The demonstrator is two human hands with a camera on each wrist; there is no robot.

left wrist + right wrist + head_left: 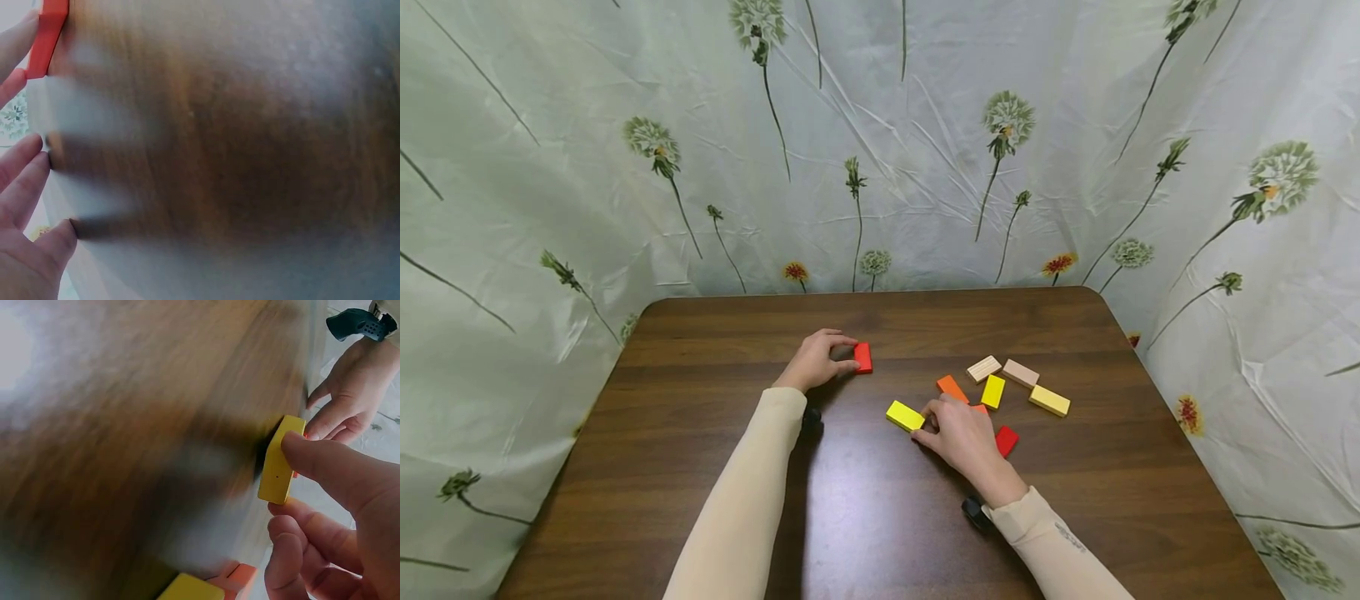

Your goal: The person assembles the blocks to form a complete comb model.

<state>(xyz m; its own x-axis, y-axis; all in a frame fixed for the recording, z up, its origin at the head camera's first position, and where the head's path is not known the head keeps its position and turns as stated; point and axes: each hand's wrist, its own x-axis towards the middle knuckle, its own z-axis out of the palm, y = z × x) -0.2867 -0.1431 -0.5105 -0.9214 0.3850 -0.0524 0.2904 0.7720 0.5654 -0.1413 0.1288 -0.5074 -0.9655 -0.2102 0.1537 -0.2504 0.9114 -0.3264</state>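
Left hand (818,360) pinches red block (864,358), right hand (962,436) yellow block (904,415), its dot (277,477) only in right wrist view

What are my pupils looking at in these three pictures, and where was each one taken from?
No machine here: a person works with a bare left hand and right hand. The wide picture comes from a head-worn camera; the close ones come from one camera on each wrist. Domino-shaped blocks lie on a brown wood-grain table: red, orange, yellow and pale ones, mostly near the right hand. That hand pinches a yellow block. The left hand touches a red block; whether it grips it is hard to tell.
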